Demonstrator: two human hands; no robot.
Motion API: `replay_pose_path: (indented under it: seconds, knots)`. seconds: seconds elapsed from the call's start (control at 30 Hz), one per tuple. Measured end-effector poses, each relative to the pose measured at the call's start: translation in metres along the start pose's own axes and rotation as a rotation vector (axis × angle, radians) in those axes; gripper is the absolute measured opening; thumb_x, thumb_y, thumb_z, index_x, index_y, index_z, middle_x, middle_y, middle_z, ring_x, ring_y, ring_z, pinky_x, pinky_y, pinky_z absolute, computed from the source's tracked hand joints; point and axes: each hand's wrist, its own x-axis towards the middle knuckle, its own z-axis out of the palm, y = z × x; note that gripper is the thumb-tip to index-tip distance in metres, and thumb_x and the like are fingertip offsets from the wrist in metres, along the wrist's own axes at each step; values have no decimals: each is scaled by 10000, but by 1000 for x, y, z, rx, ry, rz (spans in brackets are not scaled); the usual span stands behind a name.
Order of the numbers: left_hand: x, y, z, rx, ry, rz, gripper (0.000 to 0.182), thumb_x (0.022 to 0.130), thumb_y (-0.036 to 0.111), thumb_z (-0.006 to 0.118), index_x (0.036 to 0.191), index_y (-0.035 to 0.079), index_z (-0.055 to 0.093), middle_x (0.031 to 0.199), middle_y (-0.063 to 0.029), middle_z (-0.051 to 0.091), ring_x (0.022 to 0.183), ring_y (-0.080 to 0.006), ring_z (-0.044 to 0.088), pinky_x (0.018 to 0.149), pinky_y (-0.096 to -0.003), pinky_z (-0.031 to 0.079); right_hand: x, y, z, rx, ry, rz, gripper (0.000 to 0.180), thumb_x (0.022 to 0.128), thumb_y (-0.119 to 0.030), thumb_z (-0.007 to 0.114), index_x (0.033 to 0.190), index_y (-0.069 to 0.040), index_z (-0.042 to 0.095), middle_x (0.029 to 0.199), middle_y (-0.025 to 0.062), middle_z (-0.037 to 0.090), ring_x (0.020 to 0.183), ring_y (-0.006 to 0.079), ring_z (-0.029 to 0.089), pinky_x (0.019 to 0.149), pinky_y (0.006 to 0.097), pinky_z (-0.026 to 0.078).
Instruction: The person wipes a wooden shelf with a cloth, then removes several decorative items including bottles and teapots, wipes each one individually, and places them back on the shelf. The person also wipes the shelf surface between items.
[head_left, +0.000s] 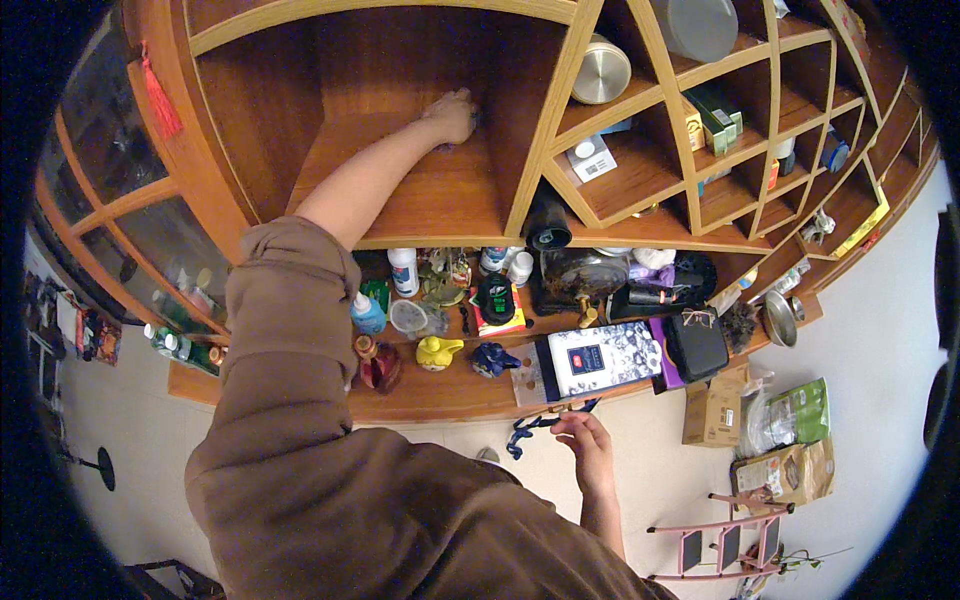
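My left hand (451, 118) reaches into a large wooden cabinet compartment (409, 176), near its back right corner. Its fingers are curled; whether they hold something small is hidden. Low in front of the shelf, my right hand (583, 435) has bent fingers beside a dark blue strap (526, 429); whether it grips the strap cannot be told. Above this hand, a white and blue patterned box (606, 358) lies on the lower ledge. A yellow figurine (438, 352), a dark blue figurine (493, 360) and a red glass bottle (380, 369) stand to its left.
Bottles, including a white bottle (404, 271), crowd the lower shelf. Divided compartments at right hold a round metal tin (602, 72) and small boxes. A glazed door (139, 195) stands at left. Cardboard boxes (712, 412) and a pink step stool (724, 551) are on the floor at right.
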Motion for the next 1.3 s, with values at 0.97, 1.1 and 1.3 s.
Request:
replay_pose_path:
  seconds: [0.97, 1.1, 1.3]
  knots:
    - [6, -2, -10, -214, -155, -38, 269, 649, 149, 618, 871, 0, 646, 937, -233, 626, 877, -384, 602, 758, -454, 498, 26, 22, 13, -22, -80, 88, 209, 942, -130, 437, 1038, 1, 570, 874, 79, 631, 826, 149, 609, 775, 284, 488]
    - [8, 9, -17, -139, -164, -73, 262, 677, 129, 598, 899, -5, 637, 931, -224, 637, 888, -373, 612, 756, -458, 504, 26, 21, 14, -35, -104, 83, 207, 942, -130, 441, 1031, 2, 572, 871, 82, 628, 825, 155, 608, 774, 287, 492]
    - [-2, 22, -51, -616, -393, -255, 176, 787, 82, 538, 932, 16, 612, 836, -162, 635, 790, -239, 624, 609, -433, 512, 28, 19, 13, -79, -146, 98, 220, 928, -188, 458, 1021, -27, 575, 865, 62, 644, 850, 158, 615, 768, 282, 465]
